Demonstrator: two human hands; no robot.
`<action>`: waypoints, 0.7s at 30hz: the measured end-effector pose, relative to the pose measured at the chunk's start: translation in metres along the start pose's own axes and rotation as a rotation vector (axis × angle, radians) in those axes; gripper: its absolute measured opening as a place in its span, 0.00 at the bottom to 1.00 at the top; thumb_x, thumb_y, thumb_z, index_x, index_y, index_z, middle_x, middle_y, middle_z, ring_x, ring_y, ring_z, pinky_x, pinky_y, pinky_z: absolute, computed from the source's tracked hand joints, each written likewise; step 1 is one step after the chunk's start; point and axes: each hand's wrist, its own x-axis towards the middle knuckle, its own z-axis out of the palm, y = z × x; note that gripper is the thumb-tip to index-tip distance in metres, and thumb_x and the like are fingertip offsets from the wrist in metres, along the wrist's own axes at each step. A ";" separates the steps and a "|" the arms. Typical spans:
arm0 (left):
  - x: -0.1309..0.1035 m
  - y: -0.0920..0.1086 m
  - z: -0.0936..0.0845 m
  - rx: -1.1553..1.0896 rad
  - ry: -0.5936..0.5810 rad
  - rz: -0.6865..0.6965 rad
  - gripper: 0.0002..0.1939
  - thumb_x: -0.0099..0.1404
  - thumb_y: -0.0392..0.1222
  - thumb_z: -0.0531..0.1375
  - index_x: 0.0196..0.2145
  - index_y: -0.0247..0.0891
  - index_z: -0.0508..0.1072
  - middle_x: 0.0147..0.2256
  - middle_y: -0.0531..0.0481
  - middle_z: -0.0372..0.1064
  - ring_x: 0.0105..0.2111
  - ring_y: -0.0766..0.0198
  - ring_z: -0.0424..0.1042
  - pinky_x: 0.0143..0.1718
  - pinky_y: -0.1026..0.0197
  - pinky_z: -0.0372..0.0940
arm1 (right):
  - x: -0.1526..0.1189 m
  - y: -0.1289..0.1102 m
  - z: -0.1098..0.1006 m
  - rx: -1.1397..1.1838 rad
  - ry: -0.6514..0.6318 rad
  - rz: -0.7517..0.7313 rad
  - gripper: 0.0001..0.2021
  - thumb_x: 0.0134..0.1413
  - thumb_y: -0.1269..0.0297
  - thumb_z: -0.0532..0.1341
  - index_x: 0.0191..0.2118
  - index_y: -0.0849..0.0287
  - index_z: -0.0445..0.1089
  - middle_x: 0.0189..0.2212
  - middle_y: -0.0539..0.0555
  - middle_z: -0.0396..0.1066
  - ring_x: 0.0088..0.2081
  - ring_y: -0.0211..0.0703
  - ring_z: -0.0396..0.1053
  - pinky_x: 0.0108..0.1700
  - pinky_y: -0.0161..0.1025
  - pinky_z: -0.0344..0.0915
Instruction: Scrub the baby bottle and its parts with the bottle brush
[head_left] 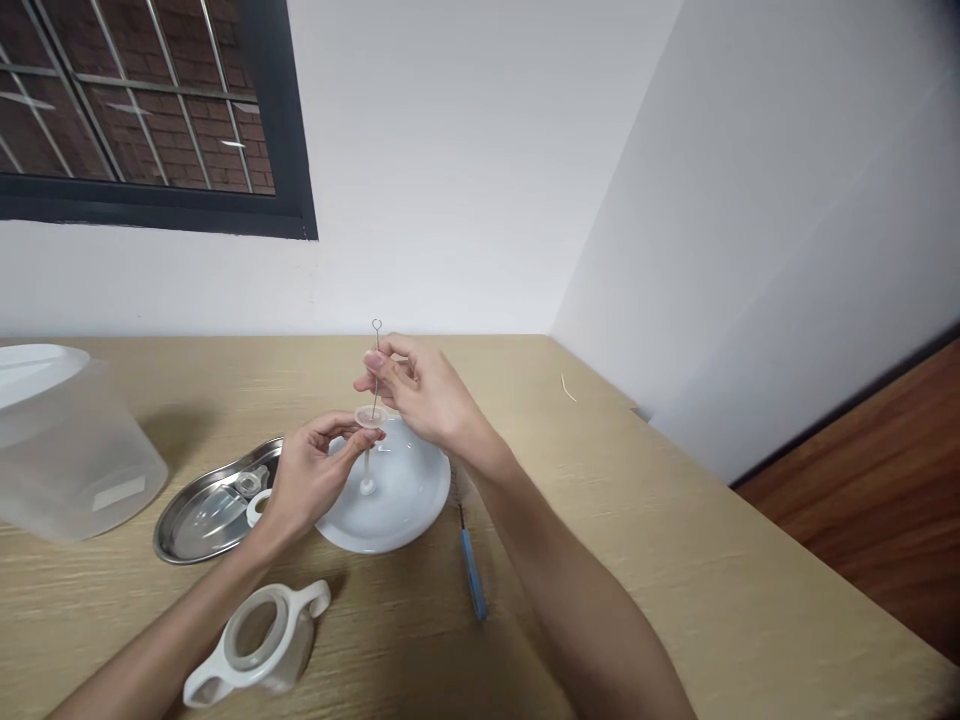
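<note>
My left hand point(307, 475) pinches the rim of a small translucent disc point(366, 415) between thumb and fingers. A thin pale straw point(367, 468) with a white weighted end hangs below it, over a white bowl point(409, 525). In my right hand point(424, 390), thumb and fingers grip a slim wire straw brush point(376, 340) by its shaft. Its looped end points up, and its lower part runs down to the disc; bristles are not visible. Both hands are above the bowl's far left part.
Left of the bowl lies a steel kidney tray point(169, 535) with a white ring point(257, 510) and clear piece point(251, 482). Nearer stand a two-handled white bottle holder point(300, 605) and a blue-handled brush point(472, 575). A frosted tub point(82, 470) is far left; a pale strand point(568, 388) lies right.
</note>
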 end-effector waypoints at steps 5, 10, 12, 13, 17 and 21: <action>0.000 -0.002 0.001 0.020 0.003 0.004 0.13 0.60 0.50 0.68 0.35 0.38 0.80 0.35 0.46 0.82 0.37 0.57 0.79 0.41 0.60 0.70 | 0.000 0.003 0.002 0.069 -0.037 0.040 0.15 0.65 0.47 0.55 0.35 0.54 0.63 0.34 0.51 0.74 0.27 0.35 0.69 0.30 0.34 0.68; 0.001 -0.001 0.001 0.021 0.028 0.018 0.11 0.60 0.49 0.68 0.34 0.38 0.80 0.34 0.47 0.81 0.36 0.58 0.79 0.41 0.60 0.71 | 0.001 0.007 0.007 0.044 -0.032 0.045 0.15 0.65 0.47 0.55 0.36 0.55 0.64 0.34 0.50 0.74 0.24 0.33 0.66 0.27 0.33 0.65; 0.002 0.002 0.000 0.021 0.044 0.031 0.10 0.60 0.48 0.68 0.33 0.38 0.80 0.32 0.48 0.81 0.35 0.59 0.79 0.40 0.61 0.72 | 0.002 0.008 0.009 0.013 -0.022 0.039 0.15 0.66 0.48 0.54 0.35 0.55 0.64 0.34 0.50 0.75 0.24 0.33 0.65 0.27 0.33 0.63; 0.002 0.004 0.000 0.021 0.052 0.039 0.09 0.60 0.47 0.68 0.32 0.38 0.80 0.31 0.48 0.81 0.34 0.59 0.79 0.39 0.61 0.72 | 0.002 0.008 0.009 -0.006 -0.014 0.029 0.15 0.66 0.49 0.55 0.34 0.55 0.65 0.34 0.50 0.75 0.25 0.34 0.65 0.28 0.33 0.63; 0.004 0.009 -0.002 0.010 0.065 0.069 0.07 0.59 0.44 0.68 0.31 0.38 0.80 0.31 0.49 0.81 0.33 0.59 0.79 0.37 0.61 0.73 | 0.003 0.006 0.011 -0.066 0.002 -0.020 0.14 0.66 0.53 0.55 0.33 0.56 0.66 0.33 0.50 0.73 0.31 0.36 0.68 0.32 0.33 0.62; 0.005 0.011 -0.003 0.018 0.080 0.058 0.06 0.58 0.43 0.68 0.32 0.39 0.80 0.31 0.49 0.82 0.34 0.59 0.80 0.36 0.62 0.73 | 0.001 0.002 0.010 -0.121 0.009 -0.056 0.13 0.65 0.55 0.56 0.32 0.56 0.67 0.29 0.47 0.69 0.30 0.36 0.67 0.31 0.33 0.60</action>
